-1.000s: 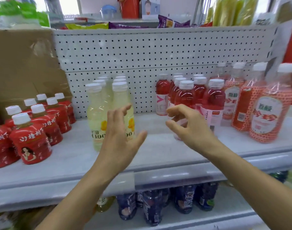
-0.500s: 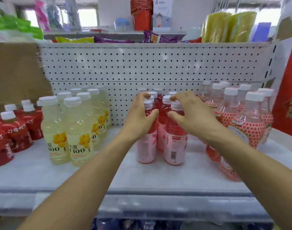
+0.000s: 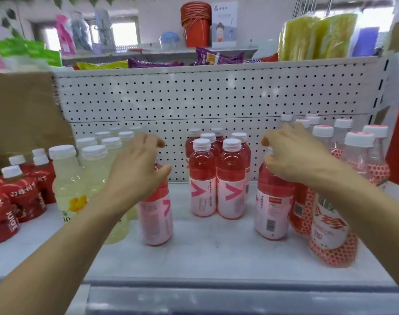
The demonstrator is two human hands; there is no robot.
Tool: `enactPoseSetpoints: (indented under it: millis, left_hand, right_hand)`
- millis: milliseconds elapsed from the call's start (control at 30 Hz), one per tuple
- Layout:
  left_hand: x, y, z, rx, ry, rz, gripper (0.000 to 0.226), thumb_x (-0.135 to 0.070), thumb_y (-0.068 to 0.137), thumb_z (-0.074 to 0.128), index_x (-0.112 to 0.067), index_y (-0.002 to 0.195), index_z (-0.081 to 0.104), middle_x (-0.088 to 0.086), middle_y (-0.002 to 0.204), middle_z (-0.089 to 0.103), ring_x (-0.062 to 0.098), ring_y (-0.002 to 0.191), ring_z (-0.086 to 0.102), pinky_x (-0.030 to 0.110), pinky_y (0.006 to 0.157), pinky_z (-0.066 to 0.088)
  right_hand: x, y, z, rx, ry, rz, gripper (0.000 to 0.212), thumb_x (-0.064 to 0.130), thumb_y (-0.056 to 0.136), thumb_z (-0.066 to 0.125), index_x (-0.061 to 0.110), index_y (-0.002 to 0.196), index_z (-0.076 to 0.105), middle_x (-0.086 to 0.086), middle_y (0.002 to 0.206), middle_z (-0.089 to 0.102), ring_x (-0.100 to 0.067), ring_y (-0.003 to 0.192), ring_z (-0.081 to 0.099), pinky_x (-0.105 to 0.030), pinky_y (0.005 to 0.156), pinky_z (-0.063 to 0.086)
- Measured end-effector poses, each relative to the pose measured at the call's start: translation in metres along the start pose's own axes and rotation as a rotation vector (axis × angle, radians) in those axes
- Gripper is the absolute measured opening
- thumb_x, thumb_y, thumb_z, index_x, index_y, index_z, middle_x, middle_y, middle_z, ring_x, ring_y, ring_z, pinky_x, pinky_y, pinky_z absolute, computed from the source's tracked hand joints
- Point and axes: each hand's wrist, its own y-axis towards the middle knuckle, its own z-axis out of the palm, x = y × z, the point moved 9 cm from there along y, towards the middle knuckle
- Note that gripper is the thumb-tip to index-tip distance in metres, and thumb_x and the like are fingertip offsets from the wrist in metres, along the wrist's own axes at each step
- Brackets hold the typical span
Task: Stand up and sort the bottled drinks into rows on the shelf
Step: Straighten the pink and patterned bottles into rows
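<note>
1. The left hand (image 3: 137, 169) is closed around the neck of a pink bottle (image 3: 156, 214) standing on the shelf (image 3: 205, 251).
2. The right hand (image 3: 294, 155) grips the top of a second pink bottle (image 3: 272, 208), also upright.
3. Between the hands stands a cluster of pink bottles (image 3: 216, 178) in two rows.
4. Left of the left hand stand pale yellow bottles (image 3: 71, 178); right of the right hand, red-patterned bottles (image 3: 330, 223).

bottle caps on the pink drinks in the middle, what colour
White, clearest on the front pair of pink drinks in the head view.

pink bottles (image 3: 216, 178) upright mid-shelf (image 3: 216, 251) — two stand apart, gripped.
</note>
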Motion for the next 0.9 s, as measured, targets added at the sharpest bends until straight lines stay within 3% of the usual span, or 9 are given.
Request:
enactPoseSetpoints:
  millis: [67, 133, 267, 400, 467, 533, 700, 800, 900]
  left_hand:
    - [-0.030, 0.018, -0.009, 0.013, 0.062, 0.126, 0.058, -0.046, 0.090, 0.064, -0.022, 0.139, 0.047, 0.003, 0.137, 0.046, 0.024, 0.128, 0.046, 0.043, 0.100, 0.044]
    - [-0.056, 0.043, 0.003, 0.193, 0.042, 0.198, 0.065, -0.054, 0.090, 0.061, -0.028, 0.146, 0.040, -0.001, 0.142, 0.046, 0.021, 0.127, 0.048, 0.042, 0.101, 0.044]
    - [-0.082, 0.073, 0.050, 0.586, 0.056, 0.279, 0.054, -0.045, 0.087, 0.070, -0.033, 0.136, 0.054, -0.001, 0.129, 0.061, 0.019, 0.097, 0.066, 0.035, 0.086, 0.053]
    - [-0.080, 0.089, 0.054, 0.574, 0.067, 0.368, 0.035, -0.038, 0.086, 0.075, -0.028, 0.118, 0.067, -0.002, 0.110, 0.063, 0.011, 0.071, 0.066, 0.030, 0.072, 0.053]
    - [-0.067, 0.092, 0.051, 0.620, 0.049, 0.369, 0.026, -0.037, 0.086, 0.075, -0.027, 0.110, 0.069, -0.003, 0.104, 0.065, 0.008, 0.064, 0.064, 0.027, 0.068, 0.052]
    - [-0.047, 0.093, 0.051, 0.682, 0.030, 0.338, 0.021, -0.035, 0.086, 0.075, -0.027, 0.105, 0.070, 0.000, 0.096, 0.069, 0.010, 0.067, 0.065, 0.027, 0.068, 0.052]
    - [-0.007, 0.104, 0.046, 0.711, 0.164, 0.291, 0.013, -0.031, 0.082, 0.079, -0.033, 0.091, 0.069, -0.012, 0.067, 0.057, 0.011, 0.060, 0.060, 0.025, 0.056, 0.042]
    - [0.004, 0.107, 0.048, 0.785, 0.216, 0.222, 0.012, -0.026, 0.085, 0.077, -0.029, 0.092, 0.068, -0.004, 0.083, 0.064, 0.023, 0.074, 0.073, 0.023, 0.058, 0.051]
    - [-0.009, 0.115, 0.051, 0.816, 0.280, 0.247, 0.028, -0.040, 0.085, 0.074, -0.025, 0.108, 0.068, -0.004, 0.102, 0.066, 0.023, 0.094, 0.070, 0.026, 0.070, 0.054]
  right_hand:
    - [0.021, 0.012, -0.006, -0.022, 0.022, -0.100, 0.045, 0.033, 0.094, 0.054, 0.016, 0.136, 0.051, -0.013, 0.137, 0.047, -0.031, 0.132, 0.035, -0.043, 0.099, 0.039]
    - [0.049, 0.026, -0.005, 0.039, 0.116, -0.221, 0.049, 0.039, 0.095, 0.055, 0.022, 0.140, 0.047, -0.008, 0.137, 0.047, -0.028, 0.129, 0.040, -0.040, 0.094, 0.042]
    - [0.074, 0.059, 0.022, 0.229, 0.068, -0.263, 0.024, 0.029, 0.090, 0.063, 0.018, 0.110, 0.067, -0.003, 0.093, 0.067, -0.025, 0.084, 0.063, -0.028, 0.059, 0.045]
    - [0.065, 0.075, 0.033, 0.303, 0.037, -0.214, 0.026, 0.024, 0.087, 0.071, 0.013, 0.111, 0.070, -0.005, 0.104, 0.070, -0.023, 0.088, 0.067, -0.033, 0.074, 0.055]
    - [0.054, 0.078, 0.033, 0.331, 0.026, -0.171, 0.028, 0.024, 0.088, 0.070, 0.010, 0.112, 0.069, -0.008, 0.105, 0.071, -0.020, 0.077, 0.067, -0.028, 0.065, 0.054]
    - [0.040, 0.082, 0.035, 0.363, -0.025, -0.131, 0.030, 0.025, 0.089, 0.071, 0.008, 0.112, 0.069, -0.009, 0.104, 0.072, -0.019, 0.073, 0.068, -0.025, 0.061, 0.052]
    - [0.015, 0.093, 0.040, 0.443, -0.181, -0.077, 0.030, 0.023, 0.085, 0.074, 0.009, 0.111, 0.069, -0.008, 0.103, 0.073, -0.027, 0.091, 0.072, -0.040, 0.082, 0.060]
    - [0.017, 0.099, 0.040, 0.477, -0.201, -0.064, 0.031, 0.022, 0.085, 0.075, 0.007, 0.111, 0.067, -0.008, 0.102, 0.070, -0.027, 0.088, 0.072, -0.038, 0.076, 0.061]
    - [0.023, 0.115, 0.034, 0.416, -0.159, -0.078, 0.043, 0.034, 0.084, 0.076, 0.006, 0.114, 0.063, -0.007, 0.105, 0.068, -0.022, 0.081, 0.067, -0.034, 0.073, 0.057]
